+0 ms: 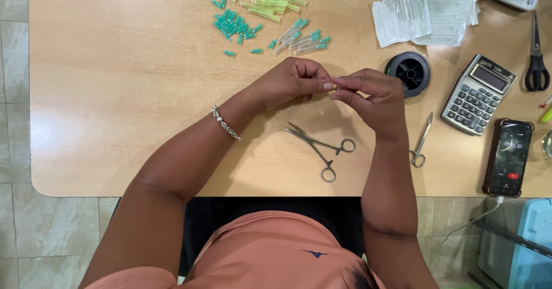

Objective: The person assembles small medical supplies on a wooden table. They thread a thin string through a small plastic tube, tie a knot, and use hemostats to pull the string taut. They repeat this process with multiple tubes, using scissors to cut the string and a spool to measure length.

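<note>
Left hand [293, 82]: raised just above the worktop [126, 93], fingers curled in and pinched against the right fingertips; whatever sat in the pinch was too small to make out, perhaps a fine thread or a tiny part.
Right hand [371, 96]: met the left at the middle, thumb and forefinger pressed together on the same small thing, so both hands were closed on one point and held near the body's centreline, probably for a steady close view.
Small held thing [335, 87]: between the two sets of fingertips, off the worktop, above the forceps.
Forceps [319, 147]: lay flat just below the hands, ring handles towards the person, within easy reach of either hand.
Small scissors [421, 142]: lay beside the right forearm, handle towards the person, apart from the forceps.
Black spool [408, 70]: sat just beyond the right hand, near enough for a strand to be drawn from it; I could not tell whether one ran to the fingers.
Green-capped pieces [236, 26]: scattered in loose groups at the far side, sorted roughly by kind, well apart from the hands.
Clear packets [425, 13]: stacked at the far right.
Calculator [478, 93], phone [509, 157], large scissors [536, 65]: parked along the right edge, out of the working area.
Bracelet [225, 123]: on the left wrist.
</note>
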